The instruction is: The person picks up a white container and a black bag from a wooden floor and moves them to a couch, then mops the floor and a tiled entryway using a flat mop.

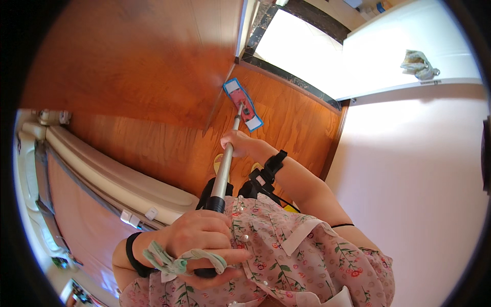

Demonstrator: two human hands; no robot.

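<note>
My left hand (207, 238) grips the black upper end of a flat mop's metal handle (226, 165), close against my floral shirt. A pale green fabric band with a bow (178, 264) lies over that hand. Farther down, my right hand (238, 142) is wrapped around the pole. The mop head (244, 105), a red plate on a blue-edged pad with white ends, rests flat on the wooden floor (284, 103). Its far left corner is near the base of a large wooden panel (153, 69).
Behind the mop head runs a black stone threshold (299, 86) with a bright floor beyond. An open white door (383, 50) bears a cloth (417, 63) at its handle. A white wall (399, 172) stands right; a cream bed frame (115, 165) stretches left. Yellow slippers (218, 163) are below me.
</note>
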